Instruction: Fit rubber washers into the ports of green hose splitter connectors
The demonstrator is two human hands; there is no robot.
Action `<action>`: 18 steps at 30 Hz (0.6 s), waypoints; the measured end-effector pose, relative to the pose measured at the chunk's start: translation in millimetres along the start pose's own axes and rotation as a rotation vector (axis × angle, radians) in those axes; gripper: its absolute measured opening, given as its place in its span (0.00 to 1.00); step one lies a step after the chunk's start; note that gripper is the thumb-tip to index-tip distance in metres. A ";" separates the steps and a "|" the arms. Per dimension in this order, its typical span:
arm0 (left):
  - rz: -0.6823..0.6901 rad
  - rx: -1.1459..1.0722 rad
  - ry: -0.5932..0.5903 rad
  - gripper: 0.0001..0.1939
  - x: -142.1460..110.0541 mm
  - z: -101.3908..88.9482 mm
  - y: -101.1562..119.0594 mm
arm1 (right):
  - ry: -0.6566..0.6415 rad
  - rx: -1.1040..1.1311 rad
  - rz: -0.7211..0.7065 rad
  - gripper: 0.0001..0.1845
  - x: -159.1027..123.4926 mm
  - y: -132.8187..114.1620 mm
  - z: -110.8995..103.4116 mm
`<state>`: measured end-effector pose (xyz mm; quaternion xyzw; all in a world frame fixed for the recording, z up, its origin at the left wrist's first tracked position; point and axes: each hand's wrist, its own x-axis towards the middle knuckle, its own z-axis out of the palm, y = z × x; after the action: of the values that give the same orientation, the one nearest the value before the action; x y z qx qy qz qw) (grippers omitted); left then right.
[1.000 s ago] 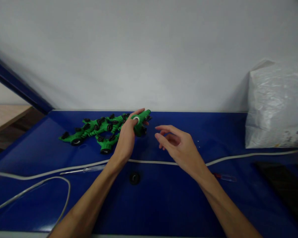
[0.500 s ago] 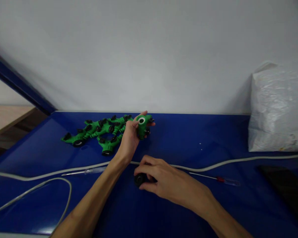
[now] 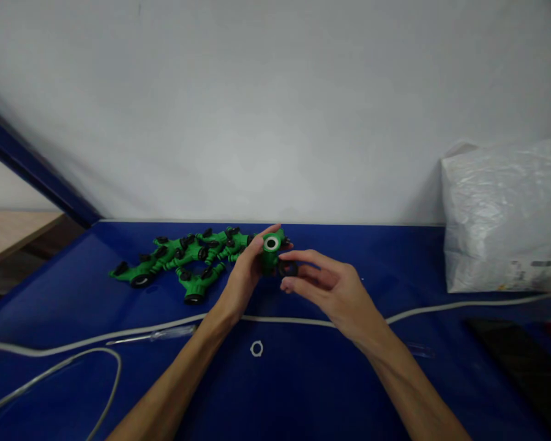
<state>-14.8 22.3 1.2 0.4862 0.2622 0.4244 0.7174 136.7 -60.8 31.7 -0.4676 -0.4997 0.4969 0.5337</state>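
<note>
My left hand [image 3: 247, 266] is closed around a green plastic fitting [image 3: 270, 260], with a white-ringed round opening facing me and a dark metal-tipped part at its far side. My right hand [image 3: 333, 285] pinches a black ring-shaped cap [image 3: 288, 268] between thumb and fingers, right beside the fitting's lower right side; whether the two touch, I cannot tell. Closer to me, a small white ring [image 3: 256, 348] lies flat on the blue table. Several similar green fittings [image 3: 195, 283] with black levers and caps lie left of my left hand.
White cables [image 3: 179, 321] run across the blue tabletop [image 3: 321, 392]. A clear-handled screwdriver [image 3: 172, 332] lies at left; another clear handle [image 3: 421, 350] shows past my right forearm. At right stand a plastic-wrapped white package [image 3: 505, 220] and a flat black object [image 3: 509, 349].
My right hand has lifted the black cap off the table, up and right to the fitting in my left hand. The white ring now shows where the cap was.
</note>
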 end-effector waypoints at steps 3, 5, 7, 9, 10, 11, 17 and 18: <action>0.025 0.045 -0.014 0.25 -0.9 0.2 -4.6 | 0.136 0.019 -0.049 0.16 6.7 4.7 -6.0; 0.046 0.074 -0.010 0.24 -1.6 1.2 -6.3 | 0.190 0.031 -0.085 0.18 9.5 9.8 -7.2; 0.043 0.064 -0.012 0.23 -2.8 3.0 -6.5 | 0.243 0.057 -0.131 0.18 10.9 14.5 -7.2; 0.020 0.019 -0.020 0.24 -4.1 5.3 -5.7 | 0.276 0.073 -0.159 0.18 11.1 17.3 -6.7; 0.005 -0.005 -0.022 0.24 -4.5 6.4 -5.3 | 0.279 0.067 -0.165 0.17 10.7 17.8 -6.4; -0.007 -0.027 -0.022 0.24 -4.7 7.5 -5.0 | 0.280 0.053 -0.173 0.16 10.2 17.6 -6.0; -0.037 -0.082 -0.024 0.22 -1.4 8.4 -7.4 | 0.283 -0.122 -0.310 0.10 7.0 11.3 -1.6; -0.035 -0.072 -0.029 0.22 -1.0 7.6 -8.2 | 0.285 -0.141 -0.330 0.10 6.7 11.2 -1.0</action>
<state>-6.3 16.4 -3.4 0.4617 0.2448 0.4139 0.7454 137.0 -53.4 20.9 -0.4812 -0.5224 0.2956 0.6389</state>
